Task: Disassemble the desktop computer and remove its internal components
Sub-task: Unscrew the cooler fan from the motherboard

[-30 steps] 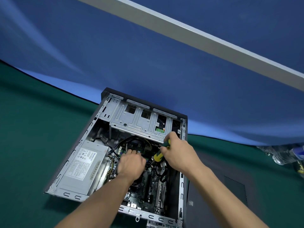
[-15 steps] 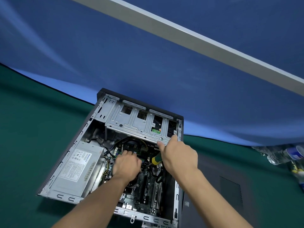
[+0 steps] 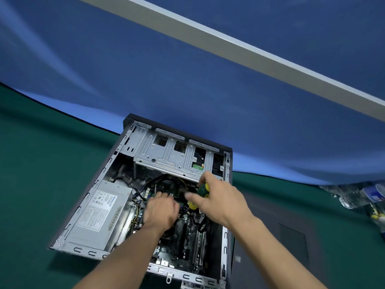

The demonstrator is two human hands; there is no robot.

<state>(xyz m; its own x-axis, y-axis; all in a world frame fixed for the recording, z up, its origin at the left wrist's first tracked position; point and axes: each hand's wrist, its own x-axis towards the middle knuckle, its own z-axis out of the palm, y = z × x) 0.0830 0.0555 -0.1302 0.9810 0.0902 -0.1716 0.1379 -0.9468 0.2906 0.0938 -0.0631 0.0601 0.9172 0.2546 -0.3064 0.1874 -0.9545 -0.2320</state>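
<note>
The open grey metal computer case (image 3: 145, 163) lies on the green table (image 3: 41, 163) under my hands. My right hand (image 3: 218, 201) holds a green and yellow screwdriver (image 3: 201, 191). My left hand (image 3: 160, 211) reaches inside, fingers hidden, so I cannot tell its hold.

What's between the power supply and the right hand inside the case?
In the head view: the left hand, resting on the motherboard, with black cables beside the power supply; the right hand grips a screwdriver.
</note>
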